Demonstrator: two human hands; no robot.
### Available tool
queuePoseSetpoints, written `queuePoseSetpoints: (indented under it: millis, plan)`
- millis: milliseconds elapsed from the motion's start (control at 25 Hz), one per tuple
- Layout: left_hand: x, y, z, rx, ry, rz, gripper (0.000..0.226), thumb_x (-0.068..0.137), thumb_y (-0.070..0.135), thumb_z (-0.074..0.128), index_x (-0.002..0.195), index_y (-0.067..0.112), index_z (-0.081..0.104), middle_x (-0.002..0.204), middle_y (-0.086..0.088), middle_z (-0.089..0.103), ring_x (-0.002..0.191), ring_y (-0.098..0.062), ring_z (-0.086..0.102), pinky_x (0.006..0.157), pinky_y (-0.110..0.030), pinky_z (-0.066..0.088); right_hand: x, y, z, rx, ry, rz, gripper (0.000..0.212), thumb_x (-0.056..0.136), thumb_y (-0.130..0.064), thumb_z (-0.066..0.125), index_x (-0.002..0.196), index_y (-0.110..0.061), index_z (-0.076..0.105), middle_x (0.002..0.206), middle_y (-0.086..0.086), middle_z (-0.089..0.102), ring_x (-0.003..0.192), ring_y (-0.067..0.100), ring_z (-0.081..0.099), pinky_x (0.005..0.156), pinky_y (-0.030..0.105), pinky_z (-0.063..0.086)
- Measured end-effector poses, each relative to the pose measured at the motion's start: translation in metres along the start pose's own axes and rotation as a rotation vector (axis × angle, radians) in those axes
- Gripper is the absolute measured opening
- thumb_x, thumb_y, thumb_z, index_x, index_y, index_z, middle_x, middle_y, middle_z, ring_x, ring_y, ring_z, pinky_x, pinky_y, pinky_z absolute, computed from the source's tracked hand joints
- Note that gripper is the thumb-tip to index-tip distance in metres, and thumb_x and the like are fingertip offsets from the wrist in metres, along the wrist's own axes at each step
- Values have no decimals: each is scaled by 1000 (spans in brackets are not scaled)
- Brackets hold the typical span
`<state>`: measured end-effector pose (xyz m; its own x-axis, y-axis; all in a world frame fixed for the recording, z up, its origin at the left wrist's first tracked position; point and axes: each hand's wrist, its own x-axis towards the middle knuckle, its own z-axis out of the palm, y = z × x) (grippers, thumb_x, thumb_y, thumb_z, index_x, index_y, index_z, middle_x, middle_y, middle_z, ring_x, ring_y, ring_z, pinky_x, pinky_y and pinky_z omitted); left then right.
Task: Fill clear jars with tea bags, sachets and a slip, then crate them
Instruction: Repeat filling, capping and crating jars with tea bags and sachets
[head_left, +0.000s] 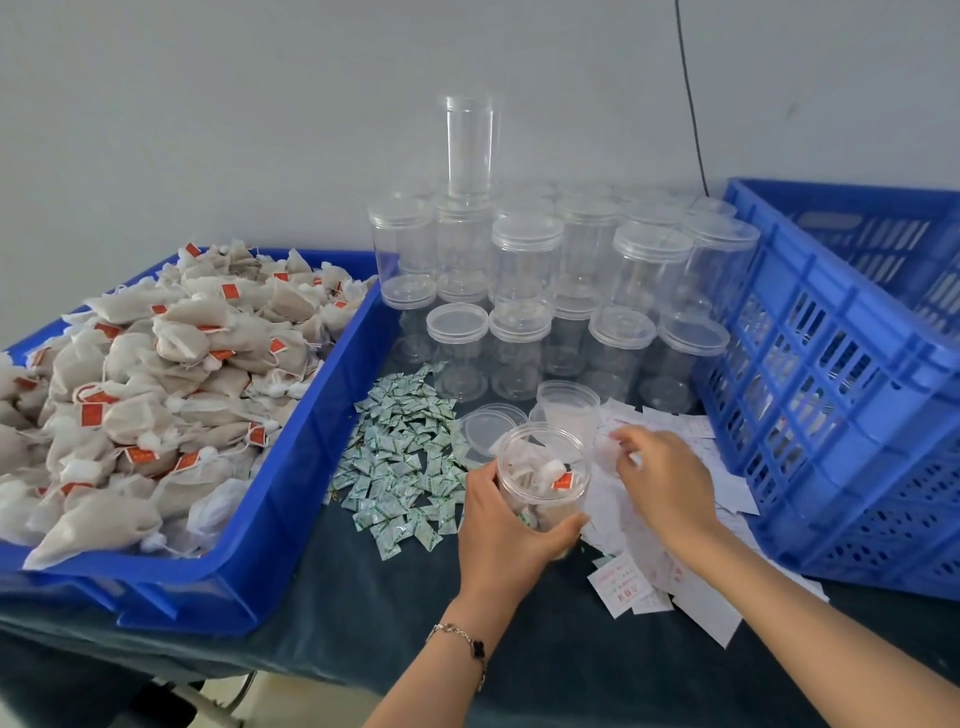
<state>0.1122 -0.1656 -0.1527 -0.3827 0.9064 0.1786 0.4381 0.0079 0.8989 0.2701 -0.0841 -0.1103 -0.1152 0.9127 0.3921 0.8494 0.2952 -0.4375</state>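
Left hand (501, 525) wraps the open jar (543, 475) from its nine o'clock side, thumb across the near wall, grip curled firmly round the clear plastic; the jar stands on the tabletop (363, 613) with tea bags and a red tag visible inside; right hand (667, 480) reaches in from five o'clock, wrist bent, fingertips pinching at the slips (691, 587) just at the jar's three o'clock; whether one slip is actually caught in that grip, I cannot tell, the fingers blur; loose lid (485, 431) lies flat at the jar's eleven o'clock, beside another open jar (567, 405); green-and-white sachets (400, 462) scatter at nine o'clock, crinkly and square; beyond them the blue tray (291, 467) heaps with soft beige tea bags (156, 374); stacked jars (545, 291), lidded and glassy, crowd twelve o'clock; the slatted blue crate (831, 395) walls off three o'clock, its rim close to the right wrist; dark cloth room opens only toward six o'clock.
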Motion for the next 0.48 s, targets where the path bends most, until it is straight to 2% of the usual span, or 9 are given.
queuePoseSetpoints:
  millis: [80,120,160,200,280,360,480]
  plan:
    - [0,0,1,-2,1,-9,89,42,68,73,112,35,31,113,12,46,104,-4,50,81,-14,44,11,-17,-20,531,98,268,17,86,-11,64,95,-25,66,92,-7,70,77,2,64,67,20,48]
    - [0,0,1,3,4,-12,88,41,70,71,112,35,31,112,13,45,103,-3,50,77,-10,41,14,-29,-30,812,71,371,17,83,-8,65,90,-24,67,87,-6,71,70,2,65,62,18,49]
    - [0,1,1,9,9,-15,88,41,71,69,112,34,32,111,14,45,101,-3,50,74,-9,39,14,-40,-37,975,-3,413,18,83,-5,64,87,-22,67,83,-4,71,64,2,66,57,17,51]
    - [0,2,1,14,14,-19,89,41,71,68,112,33,32,110,13,45,101,-3,49,74,-10,39,11,-50,-42,972,-103,373,19,83,-3,64,86,-22,67,78,-4,71,61,3,66,55,16,51]
    - [-1,2,0,17,14,-31,89,41,71,67,113,31,33,111,12,46,100,-5,51,77,-17,44,1,-63,-43,737,-246,185,23,83,-3,64,83,-27,65,74,-8,70,61,2,66,52,13,49]
    - [-2,3,-1,14,5,-43,88,40,70,68,112,32,32,110,11,47,99,-7,53,78,-24,49,-5,-69,-40,583,-258,93,24,83,-8,65,82,-32,63,78,-12,68,67,0,65,53,13,48]
    - [-2,5,-2,16,-1,-51,88,40,69,68,112,33,32,111,12,47,100,-6,52,79,-26,49,-1,-70,-39,518,-251,55,20,83,-14,67,81,-34,63,80,-15,67,77,-1,64,61,12,50]
